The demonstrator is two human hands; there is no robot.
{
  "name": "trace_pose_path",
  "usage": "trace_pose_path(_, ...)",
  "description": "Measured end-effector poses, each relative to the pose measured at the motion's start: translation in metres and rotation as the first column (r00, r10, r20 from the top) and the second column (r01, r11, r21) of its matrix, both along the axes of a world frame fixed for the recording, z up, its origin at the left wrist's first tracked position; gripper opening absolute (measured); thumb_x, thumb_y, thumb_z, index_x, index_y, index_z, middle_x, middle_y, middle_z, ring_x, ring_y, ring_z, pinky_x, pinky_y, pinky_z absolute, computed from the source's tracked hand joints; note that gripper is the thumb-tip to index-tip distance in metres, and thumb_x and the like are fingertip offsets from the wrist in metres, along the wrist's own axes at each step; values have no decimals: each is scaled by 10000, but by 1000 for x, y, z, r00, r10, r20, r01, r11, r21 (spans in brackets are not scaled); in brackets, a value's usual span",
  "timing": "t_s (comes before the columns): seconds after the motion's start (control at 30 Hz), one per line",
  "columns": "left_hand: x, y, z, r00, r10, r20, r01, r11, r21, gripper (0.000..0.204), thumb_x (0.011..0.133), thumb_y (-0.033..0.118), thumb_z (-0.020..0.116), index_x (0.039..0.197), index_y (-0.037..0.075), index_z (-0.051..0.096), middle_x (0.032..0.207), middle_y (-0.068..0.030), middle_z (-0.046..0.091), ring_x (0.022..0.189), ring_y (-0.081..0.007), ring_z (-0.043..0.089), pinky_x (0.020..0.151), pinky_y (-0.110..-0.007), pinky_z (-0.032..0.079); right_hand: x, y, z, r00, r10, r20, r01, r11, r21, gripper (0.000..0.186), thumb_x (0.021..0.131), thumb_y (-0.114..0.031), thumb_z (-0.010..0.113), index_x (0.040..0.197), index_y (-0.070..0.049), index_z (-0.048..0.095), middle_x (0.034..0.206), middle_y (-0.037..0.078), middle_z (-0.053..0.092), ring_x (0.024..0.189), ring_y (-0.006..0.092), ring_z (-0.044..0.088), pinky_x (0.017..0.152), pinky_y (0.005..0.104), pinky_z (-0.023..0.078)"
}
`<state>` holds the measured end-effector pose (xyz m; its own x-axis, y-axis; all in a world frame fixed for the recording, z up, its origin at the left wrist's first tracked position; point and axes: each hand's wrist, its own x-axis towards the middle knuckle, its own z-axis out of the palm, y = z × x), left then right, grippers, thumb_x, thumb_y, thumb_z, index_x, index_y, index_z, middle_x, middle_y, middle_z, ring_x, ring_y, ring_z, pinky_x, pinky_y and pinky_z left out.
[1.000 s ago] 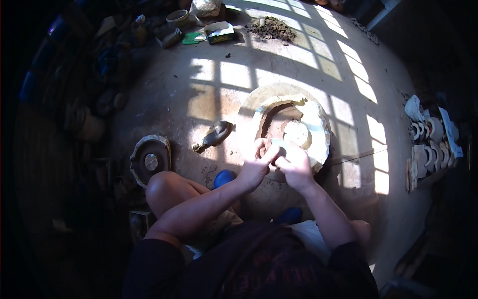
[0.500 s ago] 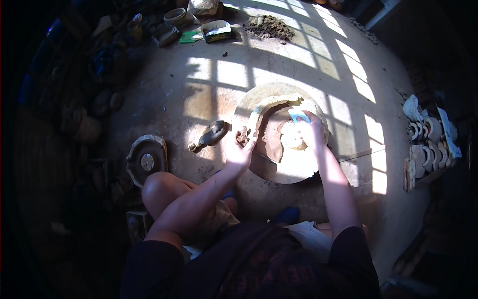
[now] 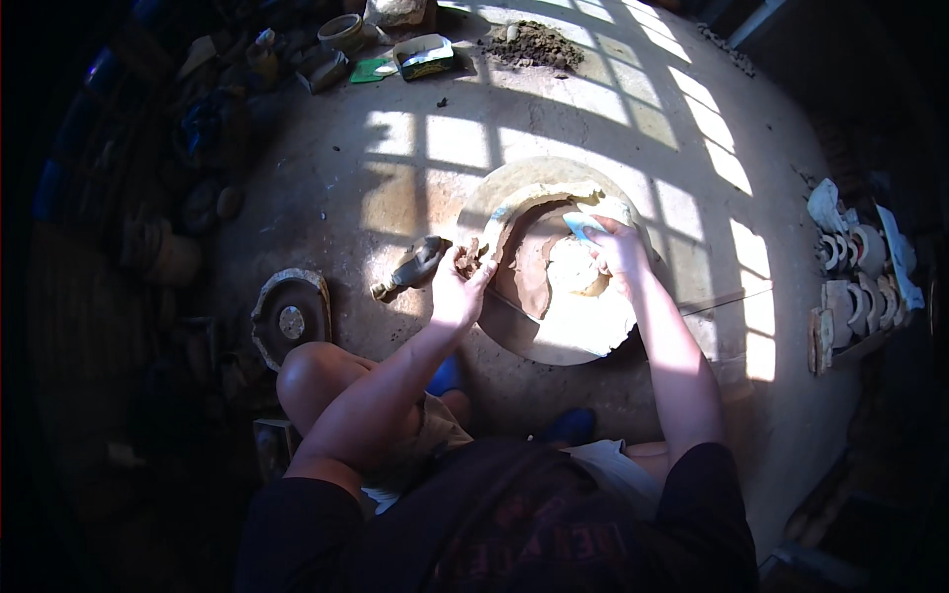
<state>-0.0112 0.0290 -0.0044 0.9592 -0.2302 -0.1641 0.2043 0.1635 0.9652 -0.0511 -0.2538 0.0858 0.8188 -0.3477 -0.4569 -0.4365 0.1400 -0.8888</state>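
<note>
A round disc (image 3: 477, 205) sits on the floor in front of me. On it stands a curved, pale mould piece (image 3: 539, 192) with brown clay (image 3: 526, 275) lining its inner side. My right hand (image 3: 623, 255) grips a light blue scraper (image 3: 583, 225) inside the curve, beside a pale rounded lump (image 3: 576, 265) in bright sun. Just outside the mould's left rim, my left hand (image 3: 457, 295) is curled around crumbly brown clay scraps (image 3: 469, 259). Close by that hand, a dark oblong object (image 3: 420, 262) with a narrow yellowish end lies on the floor.
A round, broken-rimmed mould (image 3: 291, 318) lies left of my knee. Farther off are a box (image 3: 423, 57), a bowl (image 3: 342, 34) and a heap of soil (image 3: 535, 46). Curved pale pieces (image 3: 858, 296) stand in a row at the right. Window light stripes the floor.
My left hand has moved left, off the mould's rim, and the clay scraps in it show more plainly. My right hand and the scraper have shifted slightly left.
</note>
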Motion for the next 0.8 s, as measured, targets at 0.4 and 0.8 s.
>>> trace_pose_path(0.4,27,-2,13,997,-42,-64,43,999,21,364,937,1,781,1262,11,618,1117,-43,732,993,-112,681,899,-256,544,17,12,3,926,365,-100,-373,924,-79,367,1012,-98,664,1355,33,651,885,48,702,592,72,586,464,235,447)
trace_pose_path(0.8,42,-25,49,965,143,221,-137,990,-39,264,979,223,780,1061,23,629,916,-51,651,775,-133,586,706,-297,498,-56,48,49,940,243,239,-289,940,182,447,977,-71,699,1412,-6,624,1016,27,735,723,39,618,590,219,494)
